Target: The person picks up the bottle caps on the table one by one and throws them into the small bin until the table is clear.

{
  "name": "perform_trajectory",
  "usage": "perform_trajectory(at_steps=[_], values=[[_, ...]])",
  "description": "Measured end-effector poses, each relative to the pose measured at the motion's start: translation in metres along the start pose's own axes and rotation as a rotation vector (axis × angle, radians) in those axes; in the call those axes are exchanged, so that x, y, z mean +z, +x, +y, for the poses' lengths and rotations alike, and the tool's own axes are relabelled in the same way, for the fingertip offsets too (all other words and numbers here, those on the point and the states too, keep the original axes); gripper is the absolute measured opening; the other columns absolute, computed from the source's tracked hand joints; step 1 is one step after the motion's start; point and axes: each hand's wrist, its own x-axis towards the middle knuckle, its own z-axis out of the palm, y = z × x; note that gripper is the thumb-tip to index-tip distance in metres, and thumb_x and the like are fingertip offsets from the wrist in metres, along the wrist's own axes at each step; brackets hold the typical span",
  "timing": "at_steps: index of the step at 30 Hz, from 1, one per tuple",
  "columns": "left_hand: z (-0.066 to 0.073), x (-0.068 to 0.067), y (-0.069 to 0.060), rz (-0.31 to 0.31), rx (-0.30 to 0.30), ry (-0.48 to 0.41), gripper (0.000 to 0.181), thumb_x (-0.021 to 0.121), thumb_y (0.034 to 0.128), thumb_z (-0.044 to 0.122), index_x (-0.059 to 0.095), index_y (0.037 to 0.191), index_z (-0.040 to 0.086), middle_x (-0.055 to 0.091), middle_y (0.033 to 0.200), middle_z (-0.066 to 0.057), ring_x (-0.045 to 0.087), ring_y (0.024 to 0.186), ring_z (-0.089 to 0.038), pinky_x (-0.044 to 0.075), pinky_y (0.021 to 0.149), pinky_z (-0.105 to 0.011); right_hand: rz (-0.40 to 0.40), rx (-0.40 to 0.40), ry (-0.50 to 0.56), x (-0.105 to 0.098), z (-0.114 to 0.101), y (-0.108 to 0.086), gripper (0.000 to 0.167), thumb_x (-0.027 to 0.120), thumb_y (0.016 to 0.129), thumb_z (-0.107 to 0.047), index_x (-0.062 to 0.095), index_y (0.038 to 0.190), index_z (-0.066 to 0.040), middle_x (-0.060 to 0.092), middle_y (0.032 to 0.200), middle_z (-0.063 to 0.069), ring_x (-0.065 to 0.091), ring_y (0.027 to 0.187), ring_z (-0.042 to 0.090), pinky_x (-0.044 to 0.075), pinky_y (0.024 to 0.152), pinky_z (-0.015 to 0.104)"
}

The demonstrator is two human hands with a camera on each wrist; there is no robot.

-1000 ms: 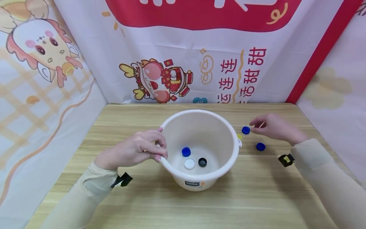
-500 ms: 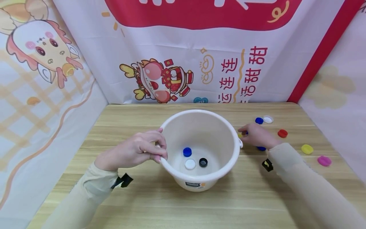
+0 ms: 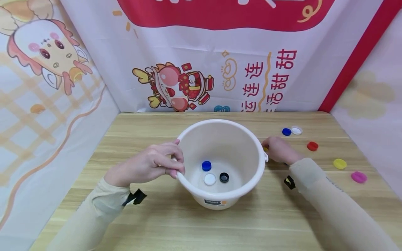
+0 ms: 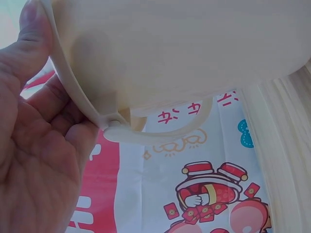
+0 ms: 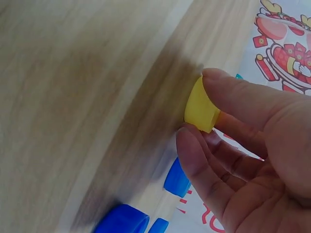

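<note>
The left hand [image 3: 152, 163] grips the left rim of a white bucket [image 3: 216, 198], thumb and fingers on either side of the wall; the left wrist view shows the hand [image 4: 41, 145] by the handle joint. Inside the bucket lie a blue cap [image 3: 206, 166], a white cap [image 3: 209, 179] and a black cap [image 3: 224, 177]. Just right of the bucket, the right hand [image 3: 281, 150] reaches down at the table. In the right wrist view its thumb and fingers [image 5: 252, 145] pinch a yellow cap [image 5: 200, 108], with a blue cap [image 5: 177, 178] behind the fingers.
On the table's right side lie a blue cap [image 3: 286, 131], a clear-white cap [image 3: 296, 130], a red cap [image 3: 312, 146], another yellow cap [image 3: 340, 164] and a pink cap [image 3: 359, 177]. A printed cloth [image 3: 188, 45] hangs at the table's back edge.
The right hand has moved left and down toward the bucket's right side and has taken hold of the yellow cap. The left hand keeps its grip on the rim.
</note>
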Motion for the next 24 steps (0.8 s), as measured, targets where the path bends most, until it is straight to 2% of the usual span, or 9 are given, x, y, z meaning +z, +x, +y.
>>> perform_trajectory(at_steps=[6, 12, 19, 24], values=[[-0.0023, 0.0006, 0.0002, 0.002, 0.003, 0.004, 0.023, 0.068, 0.0918, 0.029, 0.078, 0.104, 0.013, 0.063, 0.101, 0.005, 0.057, 0.098, -0.013, 0.029, 0.116, -0.048, -0.048, 0.079, 0.069, 0.0007, -0.0018, -0.0002, 0.014, 0.069, 0.088, -0.005, 0.074, 0.101, -0.006, 0.069, 0.096, 0.011, 0.061, 0.090, 0.029, 0.051, 0.088, 0.054], [-0.0018, 0.0019, 0.0004, 0.003, -0.006, 0.008, 0.026, 0.066, 0.0928, 0.032, 0.079, 0.104, 0.013, 0.064, 0.102, 0.004, 0.057, 0.099, -0.014, 0.029, 0.116, -0.048, -0.047, 0.107, 0.080, 0.0003, -0.0041, 0.0000, 0.011, 0.069, 0.087, -0.002, 0.074, 0.096, -0.005, 0.067, 0.094, 0.012, 0.060, 0.089, 0.029, 0.052, 0.085, 0.052], [-0.0018, 0.0015, -0.0006, 0.010, -0.012, 0.007, 0.027, 0.065, 0.0933, 0.033, 0.079, 0.103, 0.012, 0.064, 0.101, 0.004, 0.057, 0.100, -0.015, 0.029, 0.116, -0.048, -0.044, 0.134, 0.116, 0.0009, -0.0067, 0.0003, 0.014, 0.068, 0.087, 0.000, 0.074, 0.097, -0.007, 0.069, 0.099, 0.013, 0.062, 0.096, 0.031, 0.051, 0.091, 0.054], [-0.0022, 0.0022, -0.0005, 0.008, -0.014, 0.001, 0.026, 0.066, 0.0927, 0.032, 0.079, 0.104, 0.012, 0.064, 0.101, 0.004, 0.057, 0.101, -0.016, 0.028, 0.116, -0.048, -0.047, 0.150, 0.123, 0.0004, -0.0064, 0.0004, 0.013, 0.068, 0.087, 0.001, 0.074, 0.097, -0.005, 0.069, 0.099, 0.013, 0.062, 0.095, 0.031, 0.051, 0.091, 0.054]])
